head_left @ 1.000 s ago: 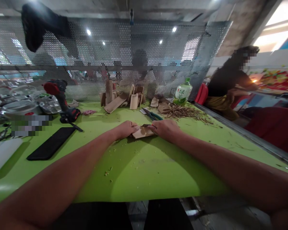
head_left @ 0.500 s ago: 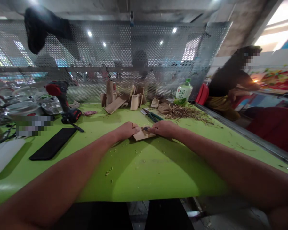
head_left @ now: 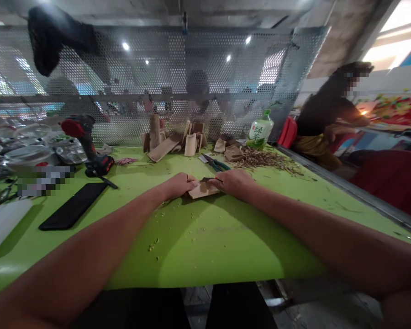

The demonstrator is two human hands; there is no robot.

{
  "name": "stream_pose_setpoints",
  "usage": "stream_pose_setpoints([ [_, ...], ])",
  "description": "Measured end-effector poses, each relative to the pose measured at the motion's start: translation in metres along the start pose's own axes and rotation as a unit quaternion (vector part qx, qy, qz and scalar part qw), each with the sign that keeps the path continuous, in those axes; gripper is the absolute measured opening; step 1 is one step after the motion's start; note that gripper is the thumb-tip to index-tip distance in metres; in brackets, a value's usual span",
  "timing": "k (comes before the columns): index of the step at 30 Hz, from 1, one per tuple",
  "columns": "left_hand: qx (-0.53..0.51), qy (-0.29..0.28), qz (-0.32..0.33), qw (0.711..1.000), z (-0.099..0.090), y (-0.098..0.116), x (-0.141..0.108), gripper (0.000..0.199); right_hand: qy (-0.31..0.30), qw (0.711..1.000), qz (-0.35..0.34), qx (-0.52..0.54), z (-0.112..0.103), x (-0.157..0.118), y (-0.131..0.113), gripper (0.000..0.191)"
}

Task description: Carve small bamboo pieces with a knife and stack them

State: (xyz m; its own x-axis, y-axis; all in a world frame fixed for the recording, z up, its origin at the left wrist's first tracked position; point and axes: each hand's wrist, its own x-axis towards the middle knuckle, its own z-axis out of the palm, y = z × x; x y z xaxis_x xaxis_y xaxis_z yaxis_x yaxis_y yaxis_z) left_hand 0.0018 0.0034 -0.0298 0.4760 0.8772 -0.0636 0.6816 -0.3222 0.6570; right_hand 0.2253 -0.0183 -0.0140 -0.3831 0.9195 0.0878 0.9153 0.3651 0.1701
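Observation:
My left hand (head_left: 181, 185) is closed on the left end of a flat, pale brown piece of wood (head_left: 203, 190), held low over the green table. My right hand (head_left: 236, 183) is closed around a small knife; only its short dark blade (head_left: 206, 179) shows, lying against the top of the wood. The knife's handle is hidden in my fingers. Just behind my right hand lie pliers (head_left: 216, 163) with green handles. Pale shavings (head_left: 153, 246) are scattered on the table in front of me.
Behind stand split wood pieces (head_left: 191, 144), a pile of brown strips (head_left: 265, 160) and a green tea bottle (head_left: 261, 130). A red and black cordless drill (head_left: 85, 141) and a black flat case (head_left: 73, 205) are on the left. A person (head_left: 324, 109) sits at right.
The dark blade now shows longer and flatter across the wood, and my right hand has shifted slightly. Both hands keep their hold. The whole view has moved a little.

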Motion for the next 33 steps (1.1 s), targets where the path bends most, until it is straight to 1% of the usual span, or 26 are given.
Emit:
stream_pose_setpoints([
  [7, 0.018, 0.019, 0.011, 1.0, 0.0, 0.003, -0.003, 0.034, -0.044, 0.998, -0.025, 0.024, -0.009, -0.001, -0.001, 0.065],
  [11, 0.009, 0.025, 0.004, 1.0, 0.0, 0.004, -0.003, 0.034, -0.05, 0.997, -0.049, 0.033, -0.005, 0.004, 0.003, 0.066],
  [13, 0.012, 0.03, -0.001, 0.999, 0.0, 0.005, -0.003, 0.035, -0.071, 0.994, -0.058, 0.051, -0.002, 0.008, 0.006, 0.069],
  [16, 0.035, 0.031, -0.002, 0.999, 0.0, 0.006, -0.004, 0.037, -0.101, 0.989, -0.065, 0.081, 0.0, 0.01, 0.008, 0.073],
  [20, 0.084, 0.031, 0.014, 0.996, -0.001, 0.009, -0.005, 0.041, -0.106, 0.988, -0.063, 0.09, -0.001, 0.007, 0.007, 0.072],
  [28, 0.142, 0.016, 0.048, 0.989, 0.0, 0.011, -0.004, 0.04, -0.092, 0.992, -0.051, 0.069, -0.002, -0.003, 0.008, 0.069],
  [30, 0.161, 0.014, 0.06, 0.985, 0.0, 0.011, -0.003, 0.04, -0.061, 0.996, -0.04, 0.051, -0.001, -0.005, 0.01, 0.068],
  [33, 0.18, 0.011, 0.065, 0.981, 0.0, 0.01, -0.003, 0.042, 0.014, 1.0, 0.003, 0.019, 0.001, -0.005, 0.014, 0.069],
])
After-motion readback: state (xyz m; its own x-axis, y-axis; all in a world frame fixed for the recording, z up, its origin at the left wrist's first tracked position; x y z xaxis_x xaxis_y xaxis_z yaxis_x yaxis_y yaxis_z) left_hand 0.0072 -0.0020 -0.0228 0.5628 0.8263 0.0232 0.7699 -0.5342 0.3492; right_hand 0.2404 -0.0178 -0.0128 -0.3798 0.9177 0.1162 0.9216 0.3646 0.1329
